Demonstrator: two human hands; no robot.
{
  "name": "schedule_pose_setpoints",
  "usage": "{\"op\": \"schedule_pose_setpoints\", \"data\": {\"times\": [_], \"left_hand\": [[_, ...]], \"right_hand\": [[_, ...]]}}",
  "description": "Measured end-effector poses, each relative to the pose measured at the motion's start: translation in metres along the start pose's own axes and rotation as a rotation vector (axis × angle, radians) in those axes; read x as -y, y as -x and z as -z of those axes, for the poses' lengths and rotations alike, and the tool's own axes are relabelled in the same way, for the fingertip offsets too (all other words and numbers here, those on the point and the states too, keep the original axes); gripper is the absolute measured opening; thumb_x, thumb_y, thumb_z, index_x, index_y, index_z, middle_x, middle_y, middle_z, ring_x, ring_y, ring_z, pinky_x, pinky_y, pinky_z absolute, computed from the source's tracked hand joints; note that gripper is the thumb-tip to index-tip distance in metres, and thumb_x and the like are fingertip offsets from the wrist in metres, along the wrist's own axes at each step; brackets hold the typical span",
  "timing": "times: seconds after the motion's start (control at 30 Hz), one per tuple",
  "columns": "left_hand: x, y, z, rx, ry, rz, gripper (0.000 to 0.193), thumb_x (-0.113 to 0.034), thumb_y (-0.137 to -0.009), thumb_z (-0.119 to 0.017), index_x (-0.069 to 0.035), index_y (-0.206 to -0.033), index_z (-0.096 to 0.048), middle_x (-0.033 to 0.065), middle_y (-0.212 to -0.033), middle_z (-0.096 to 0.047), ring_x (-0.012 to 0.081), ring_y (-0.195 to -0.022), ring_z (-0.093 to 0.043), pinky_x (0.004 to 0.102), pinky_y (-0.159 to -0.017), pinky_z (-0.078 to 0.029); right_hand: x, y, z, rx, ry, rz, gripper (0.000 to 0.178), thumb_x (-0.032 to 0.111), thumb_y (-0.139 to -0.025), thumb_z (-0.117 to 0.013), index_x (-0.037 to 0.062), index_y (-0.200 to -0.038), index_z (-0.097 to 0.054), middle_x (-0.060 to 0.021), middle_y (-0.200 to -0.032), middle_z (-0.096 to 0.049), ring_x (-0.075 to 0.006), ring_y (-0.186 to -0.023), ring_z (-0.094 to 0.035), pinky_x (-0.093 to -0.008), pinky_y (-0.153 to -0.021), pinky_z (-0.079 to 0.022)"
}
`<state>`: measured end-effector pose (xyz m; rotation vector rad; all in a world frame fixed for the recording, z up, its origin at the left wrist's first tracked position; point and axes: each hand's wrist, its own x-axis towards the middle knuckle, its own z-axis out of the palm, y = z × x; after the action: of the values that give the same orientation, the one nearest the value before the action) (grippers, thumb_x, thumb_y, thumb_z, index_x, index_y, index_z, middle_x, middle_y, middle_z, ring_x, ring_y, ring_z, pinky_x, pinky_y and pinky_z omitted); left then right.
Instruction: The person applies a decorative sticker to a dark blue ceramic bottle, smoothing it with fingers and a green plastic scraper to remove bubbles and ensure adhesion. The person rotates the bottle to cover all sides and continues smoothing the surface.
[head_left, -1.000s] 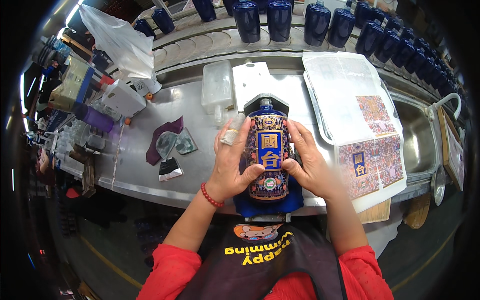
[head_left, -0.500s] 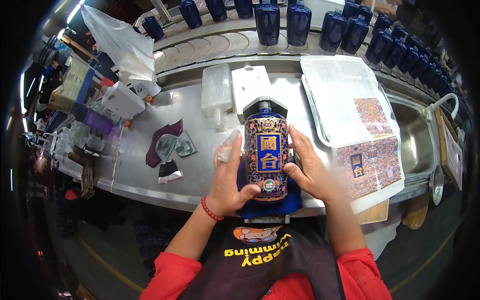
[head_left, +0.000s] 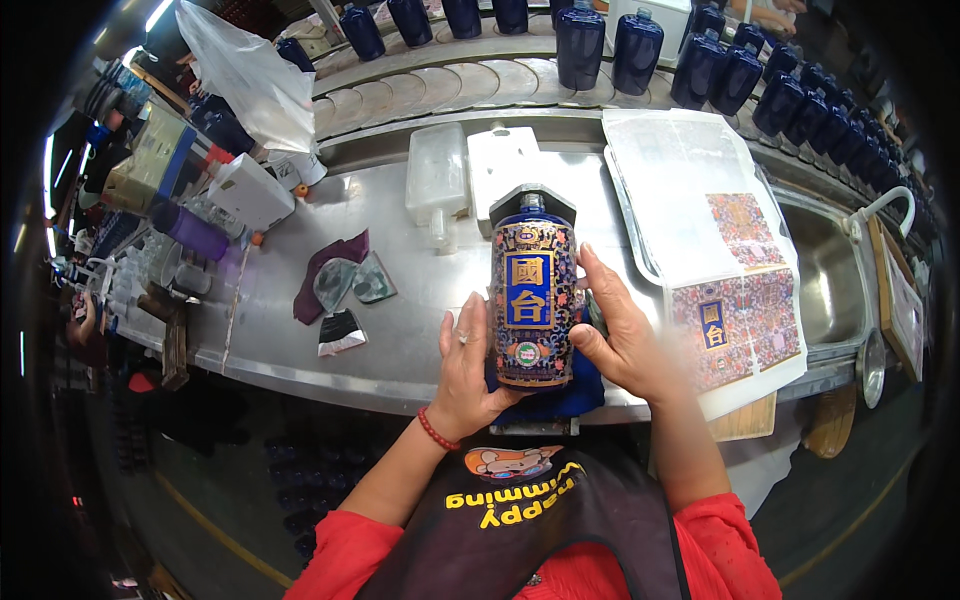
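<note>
A dark blue bottle (head_left: 536, 290) with an ornate, floral-patterned label leans back against a dark angular rest (head_left: 562, 208), its bare neck pointing away from me. My left hand (head_left: 467, 368) is at its lower left side, fingers stretched along it and the thumb at the base, partly hidden. On the right side, my right hand (head_left: 620, 335) has its thumb against the bottle's edge and its fingers raised beside it. Both hands hold the bottle between them. A blue cloth (head_left: 575, 398) shows beneath it.
Patterned label sheets (head_left: 735, 320) lie on a white-covered tray (head_left: 675, 150) at right, beside a sink (head_left: 830, 270). A clear empty bottle (head_left: 437, 175), a white block (head_left: 500, 160) and cloth scraps (head_left: 340, 280) lie on the metal table. Blue bottles (head_left: 580, 50) line the conveyor (head_left: 430, 90) behind.
My left hand has slid lower, its thumb moving from the label's front to the bottle's base. The bottle's base has risen slightly in view. Bottles on the conveyor have moved right.
</note>
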<state>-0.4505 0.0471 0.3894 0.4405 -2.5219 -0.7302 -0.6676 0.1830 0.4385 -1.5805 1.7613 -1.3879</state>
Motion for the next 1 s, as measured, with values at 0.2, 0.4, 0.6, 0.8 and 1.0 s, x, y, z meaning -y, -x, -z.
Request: {"op": "schedule_pose_setpoints", "data": {"times": [0.2, 0.4, 0.6, 0.8, 1.0], "left_hand": [[-0.002, -0.006, 0.005, 0.047, -0.059, -0.031, 0.12, -0.071, -0.083, -0.066, 0.012, -0.156, -0.02, 0.0289, -0.158, -0.034, 0.046, -0.152, -0.021, 0.0627, -0.119, -0.011], [-0.001, -0.009, 0.018, 0.059, -0.006, -0.085, 0.114, -0.074, -0.087, -0.059, 0.006, -0.158, -0.023, 0.0273, -0.156, -0.038, 0.0471, -0.152, -0.016, 0.0589, -0.12, -0.013], [0.009, -0.043, 0.03, -0.077, 0.123, -0.047, 0.094, -0.072, -0.097, -0.044, -0.001, -0.159, -0.031, 0.0234, -0.155, -0.042, 0.0446, -0.15, -0.022, 0.0526, -0.121, -0.013], [0.005, -0.06, 0.025, -0.063, 0.087, -0.094, 0.086, -0.065, -0.099, -0.048, -0.005, -0.159, -0.035, 0.0213, -0.155, -0.043, 0.0449, -0.148, -0.024, 0.0524, -0.121, -0.012], [0.005, -0.062, 0.025, -0.057, 0.092, -0.115, 0.085, -0.063, -0.098, -0.051, -0.005, -0.158, -0.035, 0.0224, -0.155, -0.042, 0.0453, -0.148, -0.024, 0.0527, -0.121, -0.013]], "right_hand": [[0.007, -0.001, 0.0, -0.044, 0.11, 0.08, 0.077, 0.033, -0.098, -0.066, 0.0047, -0.159, -0.03, -0.0253, -0.156, -0.039, -0.0405, -0.144, -0.039, -0.045, -0.119, -0.031], [0.008, -0.002, 0.003, -0.019, 0.084, 0.036, 0.073, 0.034, -0.099, -0.064, 0.0053, -0.159, -0.032, -0.0257, -0.154, -0.04, -0.041, -0.143, -0.039, -0.0455, -0.118, -0.033], [0.006, -0.01, 0.0, -0.007, 0.196, 0.017, 0.072, 0.04, -0.102, -0.06, 0.0086, -0.159, -0.032, -0.0284, -0.154, -0.036, -0.0436, -0.139, -0.042, -0.046, -0.115, -0.037], [0.006, -0.008, 0.0, 0.046, 0.2, -0.077, 0.075, 0.047, -0.1, -0.061, 0.0145, -0.161, -0.031, -0.0292, -0.157, -0.03, -0.0435, -0.132, -0.049, -0.0467, -0.109, -0.044], [0.002, -0.006, 0.002, 0.068, 0.19, -0.09, 0.078, 0.046, -0.1, -0.061, 0.0115, -0.161, -0.029, -0.0292, -0.156, -0.031, -0.0442, -0.141, -0.041, -0.0466, -0.114, -0.038]]}}
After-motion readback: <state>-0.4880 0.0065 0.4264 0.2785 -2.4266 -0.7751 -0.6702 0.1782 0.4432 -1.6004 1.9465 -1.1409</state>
